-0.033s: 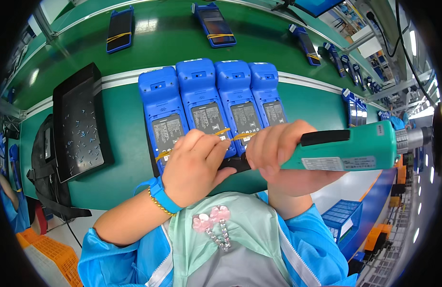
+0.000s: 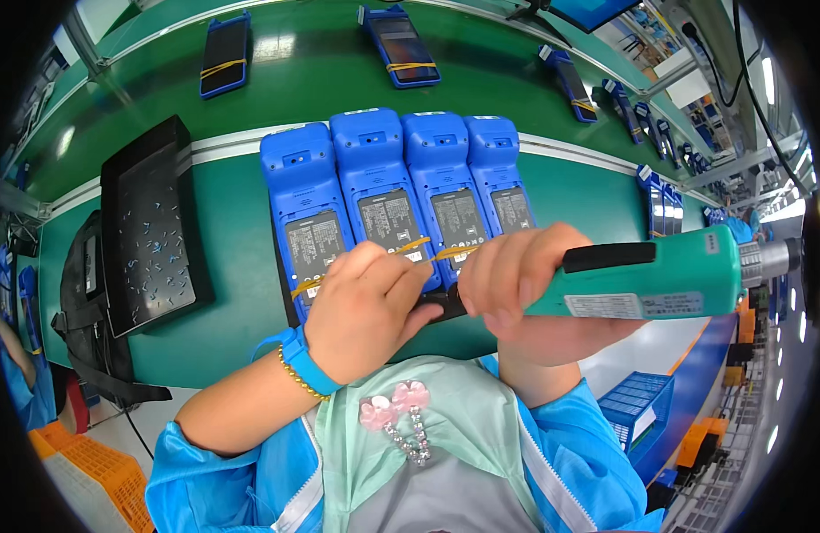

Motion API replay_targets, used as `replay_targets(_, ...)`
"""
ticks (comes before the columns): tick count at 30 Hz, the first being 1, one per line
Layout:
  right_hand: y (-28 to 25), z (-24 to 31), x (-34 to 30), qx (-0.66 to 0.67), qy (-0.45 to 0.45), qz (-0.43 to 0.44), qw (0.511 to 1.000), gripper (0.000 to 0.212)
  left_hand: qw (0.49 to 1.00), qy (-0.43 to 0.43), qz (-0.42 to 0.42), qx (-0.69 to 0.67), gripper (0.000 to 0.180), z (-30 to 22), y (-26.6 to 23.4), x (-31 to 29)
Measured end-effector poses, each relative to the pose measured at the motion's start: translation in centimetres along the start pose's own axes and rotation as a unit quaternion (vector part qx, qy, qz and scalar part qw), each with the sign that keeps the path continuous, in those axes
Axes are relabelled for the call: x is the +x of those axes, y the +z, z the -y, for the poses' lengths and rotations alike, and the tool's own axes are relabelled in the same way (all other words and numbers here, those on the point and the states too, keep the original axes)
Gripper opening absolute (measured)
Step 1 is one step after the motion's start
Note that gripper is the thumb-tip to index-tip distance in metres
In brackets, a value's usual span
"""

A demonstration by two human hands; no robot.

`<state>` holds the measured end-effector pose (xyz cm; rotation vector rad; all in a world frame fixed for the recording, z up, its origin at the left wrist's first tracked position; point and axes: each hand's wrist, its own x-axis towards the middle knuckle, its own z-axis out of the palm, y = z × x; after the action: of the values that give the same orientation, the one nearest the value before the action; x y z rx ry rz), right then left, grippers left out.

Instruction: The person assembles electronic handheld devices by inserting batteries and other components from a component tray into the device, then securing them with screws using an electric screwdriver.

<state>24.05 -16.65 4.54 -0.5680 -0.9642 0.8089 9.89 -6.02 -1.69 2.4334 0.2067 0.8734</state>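
Note:
Four blue handheld devices lie in a row before me, backs up; of these the left device [image 2: 303, 191], the second device [image 2: 370, 169] and the third device [image 2: 438, 178] show dark labelled batteries. Yellow rubber bands [image 2: 459, 252] cross their lower ends. Over the lower ends of the left two rests my left hand [image 2: 361, 306], fingers curled; anything under its fingertips is hidden. In my right hand [image 2: 525, 284] is a green electric screwdriver [image 2: 596, 284], held nearly level, its silver end away to the right. Its grip side meets my fingers beside the third device's lower end.
A black tray [image 2: 148, 231] with scattered small screws stands at the left, beside a black bag [image 2: 77, 311]. Banded devices lie on the green belt [image 2: 294, 89] beyond the rail. A blue basket [image 2: 636, 400] is at lower right, an orange crate [image 2: 99, 471] at lower left.
The whole view has shifted very slightly. My hands, the screwdriver and the devices keep the same places relative to each other.

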Motion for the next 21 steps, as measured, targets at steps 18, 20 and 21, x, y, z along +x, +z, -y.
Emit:
replay_targets(18,-3.7,-2.2,3.2,0.014,0.028,-0.008,0.999,0.097,0.867,-0.313,-0.118,0.368,0.017,6.9,-17.6,-8.3)
replay_targets(20,-3.9,-2.7,3.3,0.016,0.029,-0.012,0.999,0.098,0.87,-0.318,-0.086,0.368,0.017,8.3,-18.4,-9.7)
replay_targets(21,-4.1,-2.9,3.4,0.016,0.034,-0.014,0.999,0.098,0.87,-0.326,-0.056,0.365,0.017,8.7,-18.3,-9.7)
